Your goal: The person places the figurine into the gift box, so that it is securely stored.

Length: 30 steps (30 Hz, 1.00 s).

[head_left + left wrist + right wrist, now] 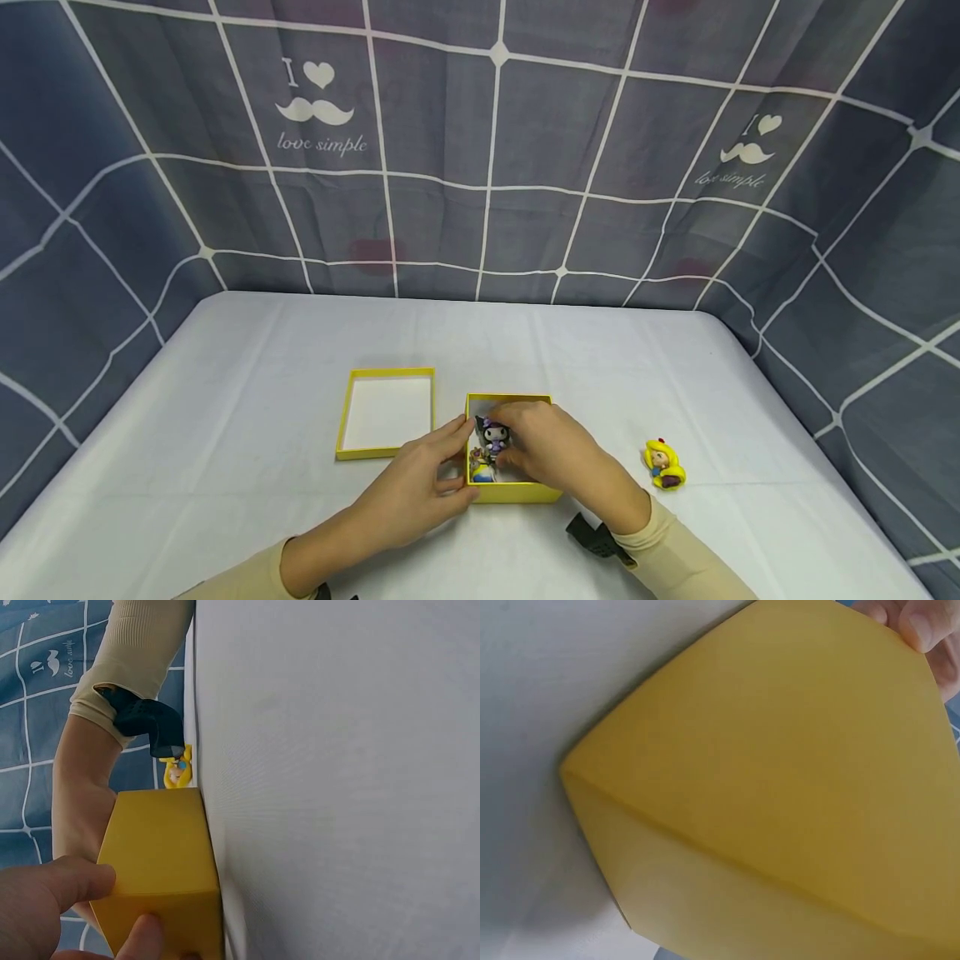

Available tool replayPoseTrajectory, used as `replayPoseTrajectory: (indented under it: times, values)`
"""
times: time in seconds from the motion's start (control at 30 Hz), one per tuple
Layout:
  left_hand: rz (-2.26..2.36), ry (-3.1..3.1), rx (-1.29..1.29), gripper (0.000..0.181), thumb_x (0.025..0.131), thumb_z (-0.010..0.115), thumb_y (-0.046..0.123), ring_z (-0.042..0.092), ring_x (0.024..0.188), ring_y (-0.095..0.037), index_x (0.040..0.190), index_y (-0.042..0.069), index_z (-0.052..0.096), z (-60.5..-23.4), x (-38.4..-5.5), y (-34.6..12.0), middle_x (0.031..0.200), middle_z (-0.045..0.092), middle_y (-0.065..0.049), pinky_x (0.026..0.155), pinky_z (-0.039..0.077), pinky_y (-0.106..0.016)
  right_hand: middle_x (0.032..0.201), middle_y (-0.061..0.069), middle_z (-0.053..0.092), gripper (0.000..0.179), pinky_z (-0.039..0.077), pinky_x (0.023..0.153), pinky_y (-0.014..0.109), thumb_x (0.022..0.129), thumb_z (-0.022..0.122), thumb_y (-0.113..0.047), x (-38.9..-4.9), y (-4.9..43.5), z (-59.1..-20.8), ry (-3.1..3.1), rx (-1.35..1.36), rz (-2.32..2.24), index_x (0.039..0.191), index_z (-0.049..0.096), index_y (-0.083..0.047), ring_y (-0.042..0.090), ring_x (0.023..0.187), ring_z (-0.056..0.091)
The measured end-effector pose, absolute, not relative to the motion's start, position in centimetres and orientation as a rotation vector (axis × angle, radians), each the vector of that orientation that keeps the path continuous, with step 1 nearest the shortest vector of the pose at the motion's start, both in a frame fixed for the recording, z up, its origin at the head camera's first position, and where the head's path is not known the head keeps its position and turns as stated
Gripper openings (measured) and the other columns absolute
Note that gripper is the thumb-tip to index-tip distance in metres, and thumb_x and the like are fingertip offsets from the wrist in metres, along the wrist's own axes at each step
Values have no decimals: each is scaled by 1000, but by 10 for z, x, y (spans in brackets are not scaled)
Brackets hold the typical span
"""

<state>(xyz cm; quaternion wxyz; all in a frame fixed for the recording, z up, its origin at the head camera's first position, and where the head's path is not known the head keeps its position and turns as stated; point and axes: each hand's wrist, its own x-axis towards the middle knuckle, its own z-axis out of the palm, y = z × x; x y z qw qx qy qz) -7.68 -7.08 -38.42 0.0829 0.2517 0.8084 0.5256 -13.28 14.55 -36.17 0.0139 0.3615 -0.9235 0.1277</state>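
A yellow box [517, 493] stands uncovered on the table. In it, a figurine with a black eared hood and purple clothes [494, 437] lies beside a smaller figurine [482, 468] in yellow, white and blue. My left hand [423, 475] holds the box by its left side, with the thumb near the front left corner; the left wrist view shows its fingertips [146, 937] on the yellow wall. Inside the box, my right hand [543, 442] holds the black-hooded figurine between fingers and thumb. Its fingertips are partly hidden, and the right wrist view shows mostly the box wall.
A yellow-edged lid [386, 413] with a white inside lies left of the box, behind my left hand. To the right, a figurine with long yellow hair [663, 465] lies on the white table [300, 350]. Dark gridded curtains [442, 117] surround the table.
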Motion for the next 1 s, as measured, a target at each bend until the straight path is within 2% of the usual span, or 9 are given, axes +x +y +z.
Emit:
replayPoseTrajectory:
  times: [0.23, 0.5, 0.87, 1.0]
  values:
    - [1614, 2357, 727, 77, 86, 72, 4, 45, 131, -28, 150, -2, 30, -384, -76, -70, 158, 20, -18, 83, 54, -17, 98, -6, 68, 39, 56, 74, 27, 75, 86, -20, -135, 149, -364, -2818, 1192, 430, 108, 68, -12, 9, 86, 62]
    - [1599, 2368, 725, 77, 86, 72, 5, 45, 131, -27, 150, -2, 29, -384, -75, -70, 158, 20, -18, 83, 54, -17, 101, -7, 69, 42, 58, 74, 30, 74, 86, -28, -132, 150, -361, -2832, 1150, 334, 111, 69, -14, 10, 87, 64]
    - [1573, 2389, 722, 77, 86, 72, 6, 41, 134, -28, 150, -2, 31, -383, -75, -70, 158, 21, -17, 82, 54, -16, 106, -4, 70, 43, 58, 78, 31, 77, 84, -30, -130, 153, -355, -2831, 1169, 267, 112, 70, -12, 11, 92, 65]
    - [1567, 2401, 735, 76, 86, 72, 6, 42, 133, -28, 150, -3, 31, -383, -75, -71, 158, 21, -18, 82, 54, -16, 109, -4, 69, 42, 57, 83, 31, 78, 83, -28, -130, 156, -351, -2833, 1201, 332, 114, 69, -11, 11, 96, 64]
